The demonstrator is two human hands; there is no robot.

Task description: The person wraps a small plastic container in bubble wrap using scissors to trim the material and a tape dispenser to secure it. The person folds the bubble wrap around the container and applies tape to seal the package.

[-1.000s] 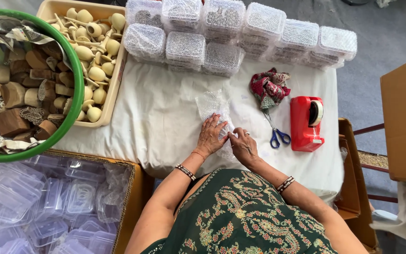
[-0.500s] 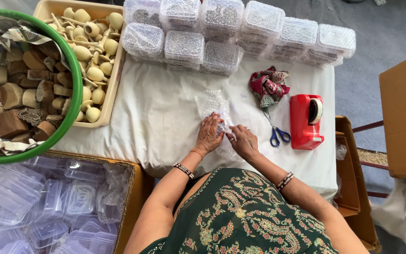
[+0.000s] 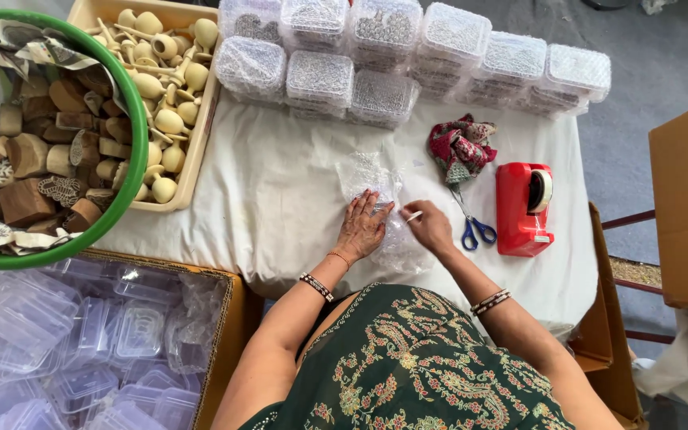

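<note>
My left hand [image 3: 362,228] lies flat and open on a clear bag [image 3: 376,199] near the table's [image 3: 280,199] front edge. My right hand [image 3: 431,227] pinches a small white strip [image 3: 413,216] beside it

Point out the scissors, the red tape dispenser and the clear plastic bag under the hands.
scissors [image 3: 477,229], head view, on a blue handle loop.
red tape dispenser [image 3: 519,209], head view, on its red body.
clear plastic bag [image 3: 366,173], head view, on its crinkled upper part.

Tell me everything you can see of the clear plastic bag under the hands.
The clear plastic bag is thin, crinkled and see-through, lying flat on the white tablecloth. The left hand presses down on its middle; the right hand pinches something small and pale at its right edge. Its contents cannot be made out.
</note>
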